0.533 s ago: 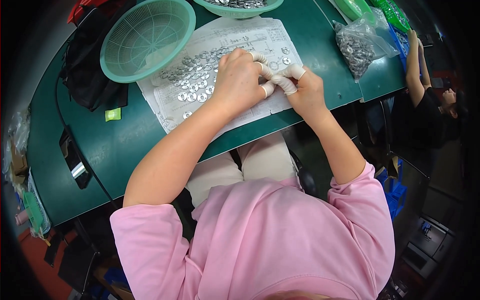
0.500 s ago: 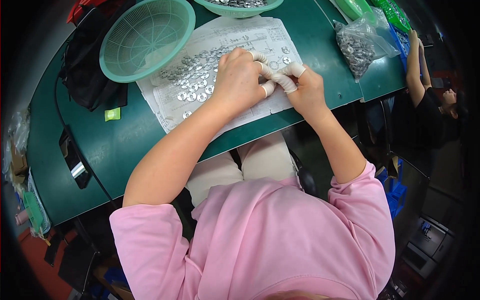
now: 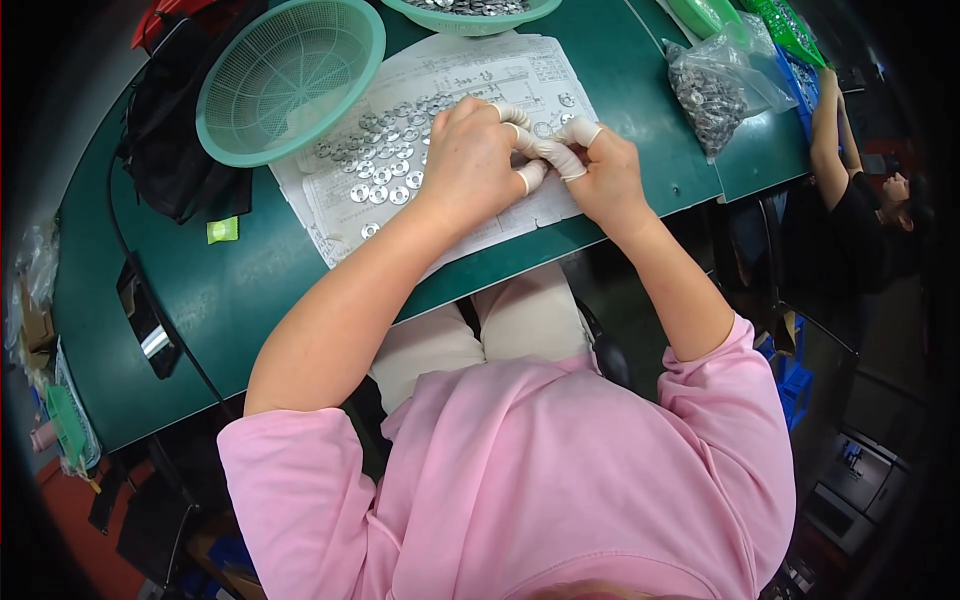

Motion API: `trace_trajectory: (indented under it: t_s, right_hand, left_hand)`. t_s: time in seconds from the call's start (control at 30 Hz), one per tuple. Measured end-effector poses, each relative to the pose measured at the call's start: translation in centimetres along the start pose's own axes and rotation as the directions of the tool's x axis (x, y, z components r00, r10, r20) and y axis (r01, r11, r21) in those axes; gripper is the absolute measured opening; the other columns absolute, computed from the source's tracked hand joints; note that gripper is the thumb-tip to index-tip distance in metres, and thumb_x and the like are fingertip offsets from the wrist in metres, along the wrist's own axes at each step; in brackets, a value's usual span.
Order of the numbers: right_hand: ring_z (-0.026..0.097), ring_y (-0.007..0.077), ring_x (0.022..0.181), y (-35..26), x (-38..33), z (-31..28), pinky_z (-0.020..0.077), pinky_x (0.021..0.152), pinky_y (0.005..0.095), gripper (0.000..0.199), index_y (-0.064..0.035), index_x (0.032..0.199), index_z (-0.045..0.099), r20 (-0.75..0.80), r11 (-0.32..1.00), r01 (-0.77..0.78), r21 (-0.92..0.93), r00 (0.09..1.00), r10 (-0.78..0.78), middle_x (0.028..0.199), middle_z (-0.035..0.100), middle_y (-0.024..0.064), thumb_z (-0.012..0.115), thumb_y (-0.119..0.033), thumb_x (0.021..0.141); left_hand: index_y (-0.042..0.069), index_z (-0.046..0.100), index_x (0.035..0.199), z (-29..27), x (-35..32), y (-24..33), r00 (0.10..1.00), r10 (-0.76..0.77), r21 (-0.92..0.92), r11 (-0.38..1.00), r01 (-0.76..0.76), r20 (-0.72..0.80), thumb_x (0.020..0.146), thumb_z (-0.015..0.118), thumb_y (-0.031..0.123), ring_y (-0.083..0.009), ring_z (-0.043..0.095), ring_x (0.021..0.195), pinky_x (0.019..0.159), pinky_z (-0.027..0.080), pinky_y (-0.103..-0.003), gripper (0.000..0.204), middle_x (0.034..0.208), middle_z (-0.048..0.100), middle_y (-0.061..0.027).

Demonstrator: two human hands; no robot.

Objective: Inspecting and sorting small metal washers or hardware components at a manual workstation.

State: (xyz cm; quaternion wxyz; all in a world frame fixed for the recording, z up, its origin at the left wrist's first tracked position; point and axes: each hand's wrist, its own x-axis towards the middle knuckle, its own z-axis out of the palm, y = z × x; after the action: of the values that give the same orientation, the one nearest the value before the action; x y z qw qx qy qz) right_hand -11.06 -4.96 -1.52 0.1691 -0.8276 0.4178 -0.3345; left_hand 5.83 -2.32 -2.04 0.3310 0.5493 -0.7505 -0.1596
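Both my hands meet over the printed drawing sheet (image 3: pixel 470 240) on the green table. My left hand (image 3: pixel 476 150) is closed, its white-covered fingertips pinched together against the other hand's. White covers also sit on the fingers of my right hand (image 3: pixel 606 172), which is closed too, with thumb and forefinger pressed in. Whatever lies between the fingertips is hidden. Beside my left hand, several shiny ring-shaped metal pieces (image 3: pixel 381 175) with centre holes are spread over the paper. A couple more metal rings (image 3: pixel 567 100) lie beyond my right hand.
A light-green mesh basket (image 3: pixel 290 85) stands at the far left, beside a black bag (image 3: pixel 175 140). Another green basket (image 3: pixel 475 20) holds metal parts. A clear plastic bag of parts (image 3: pixel 708 105) rests at right. A small green packet (image 3: pixel 223 230) lies left. A person (image 3: pixel 850 200) sits farther right.
My right hand's fingers have shifted slightly up and left against the left fingertips. The whole view has moved a little; the rings on the paper lie as before.
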Motion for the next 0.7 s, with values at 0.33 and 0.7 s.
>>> trace_trajectory:
  t_s: [0.33, 0.7]
  right_hand:
    - [0.059, 0.0135, 0.059, 0.6, -0.3, 0.3, 0.0474, 0.054, 0.0255, 0.015, -0.0006, 0.078, 0.061, -0.043, 0.988, -0.051, 0.145, 0.997, 0.058, 0.07, 0.062, 0.0068, 0.071, -0.012, 0.08]
    - [0.055, 0.0056, 0.061, 0.1, -0.5, -0.3, 0.0442, 0.054, 0.0191, 0.011, -0.0013, 0.083, 0.06, -0.007, 0.898, -0.278, 0.34, 0.955, 0.298, 0.074, 0.063, 0.0033, 0.065, -0.01, 0.085]
  left_hand:
    - [0.015, 0.075, 0.079, -0.4, 0.4, 0.0, 1.0, 0.021, -0.017, 1.0, -0.021, -0.004, 0.067, 0.071, 0.024, -0.0249, 0.053, 0.098, 0.089, 0.037, -0.04, 0.016, 0.1, 0.066, -0.0031]
    - [0.016, 0.074, 0.078, -0.4, -0.1, -0.1, 0.997, 0.066, 0.007, 0.998, -0.065, -0.045, 0.068, 0.071, 0.023, -0.0245, 0.053, 0.097, 0.089, 0.038, -0.04, 0.013, 0.097, 0.065, -0.0024]
